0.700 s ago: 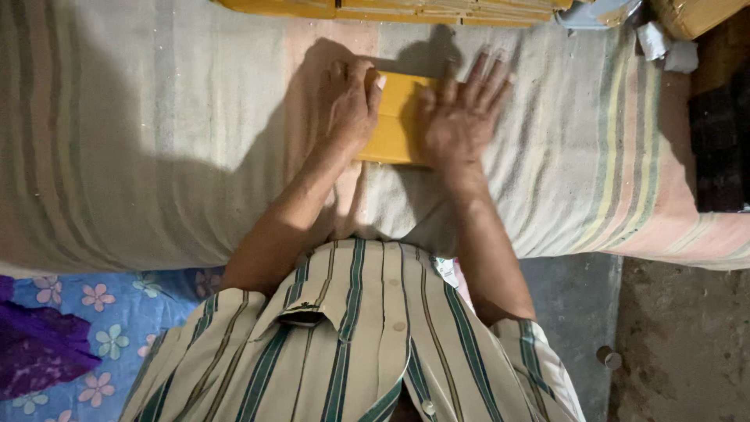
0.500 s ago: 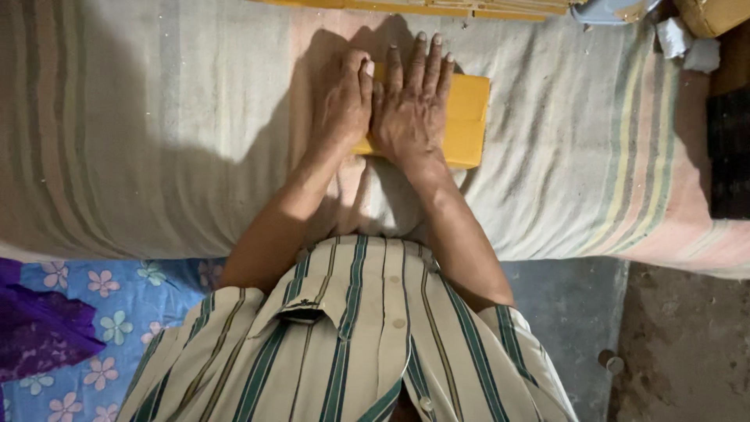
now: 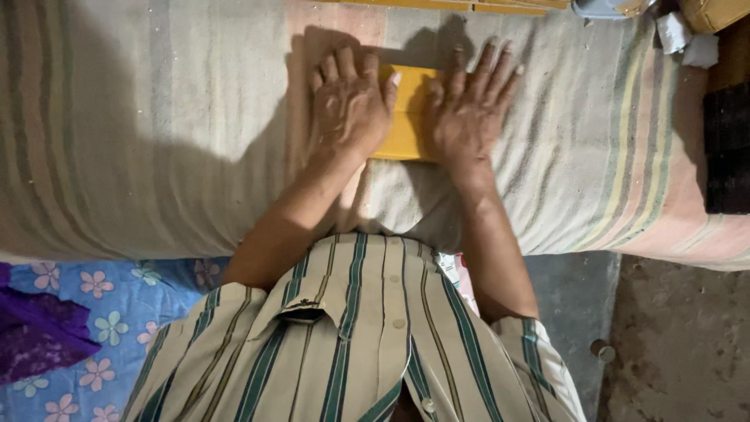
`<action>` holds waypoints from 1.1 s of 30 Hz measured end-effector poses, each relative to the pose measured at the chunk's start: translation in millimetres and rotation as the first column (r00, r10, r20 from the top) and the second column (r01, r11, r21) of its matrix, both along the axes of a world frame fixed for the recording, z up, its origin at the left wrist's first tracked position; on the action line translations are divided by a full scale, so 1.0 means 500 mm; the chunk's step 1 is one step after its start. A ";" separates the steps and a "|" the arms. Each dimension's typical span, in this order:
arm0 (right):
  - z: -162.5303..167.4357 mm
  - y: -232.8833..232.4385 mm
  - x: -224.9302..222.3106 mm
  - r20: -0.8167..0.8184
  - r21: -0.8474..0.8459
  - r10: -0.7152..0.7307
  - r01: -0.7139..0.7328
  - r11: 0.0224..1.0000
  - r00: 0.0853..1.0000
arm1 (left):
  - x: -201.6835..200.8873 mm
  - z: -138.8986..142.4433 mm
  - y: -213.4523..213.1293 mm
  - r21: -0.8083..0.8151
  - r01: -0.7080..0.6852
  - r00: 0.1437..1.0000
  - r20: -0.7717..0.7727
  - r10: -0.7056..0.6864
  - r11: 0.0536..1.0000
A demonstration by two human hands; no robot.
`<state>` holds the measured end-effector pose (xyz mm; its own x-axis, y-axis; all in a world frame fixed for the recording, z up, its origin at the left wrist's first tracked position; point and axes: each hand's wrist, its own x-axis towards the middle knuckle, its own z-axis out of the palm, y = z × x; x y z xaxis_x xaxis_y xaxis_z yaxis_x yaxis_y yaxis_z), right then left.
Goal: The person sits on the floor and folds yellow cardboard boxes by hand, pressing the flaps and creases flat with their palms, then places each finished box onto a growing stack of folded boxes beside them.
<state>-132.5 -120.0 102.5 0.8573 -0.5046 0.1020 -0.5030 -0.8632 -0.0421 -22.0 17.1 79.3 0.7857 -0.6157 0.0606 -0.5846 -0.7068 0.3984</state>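
Note:
A flat yellow rectangular piece [image 3: 408,117] lies on a striped cloth-covered surface [image 3: 156,133]. My left hand [image 3: 349,103] rests flat on its left part, fingers spread and pointing away from me. My right hand [image 3: 469,109] presses flat on its right part, fingers apart, hiding that end. Only the middle strip of the yellow piece shows between the two hands. Neither hand grips it; both palms lie on top.
More yellow flat pieces [image 3: 437,5] lie along the far edge. Crumpled white paper [image 3: 686,39] and a tan box [image 3: 715,11] sit at the top right, a dark block [image 3: 726,148] at the right edge. Blue flowered cloth [image 3: 101,312] and purple fabric [image 3: 39,332] lie lower left.
My right hand slid from the left side of the yellow piece to the right, and the two hands have drawn apart. The left hand has stayed in place.

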 end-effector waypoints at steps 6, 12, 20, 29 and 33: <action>0.000 0.018 0.010 -0.040 0.093 0.003 0.001 0.996 0.999 | -0.022 -0.003 -0.021 0.010 -0.017 0.982 0.190 0.014 1.000; 0.000 -0.070 -0.071 0.010 0.134 -0.161 0.158 0.978 0.987 | 0.032 -0.027 0.046 0.025 -0.067 0.996 0.063 0.066 0.997; -0.012 0.005 0.000 0.002 -0.024 -0.059 0.059 0.998 0.998 | -0.007 0.017 -0.009 0.250 -0.111 0.937 0.348 0.018 0.962; -0.020 -0.069 -0.027 -0.099 0.106 -0.200 0.210 0.972 0.975 | 0.000 0.017 -0.015 0.087 -0.003 0.999 0.038 -0.001 0.996; -0.015 -0.089 -0.069 -0.001 0.036 -0.271 0.271 0.962 0.963 | 0.016 0.021 0.010 0.187 -0.098 0.995 0.017 0.096 0.977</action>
<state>-167.0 -164.5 95.0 0.6877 -0.7212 0.0832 -0.7175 -0.6927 -0.0731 -14.0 22.1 89.9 0.8422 -0.5375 -0.0429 -0.5120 -0.8221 0.2491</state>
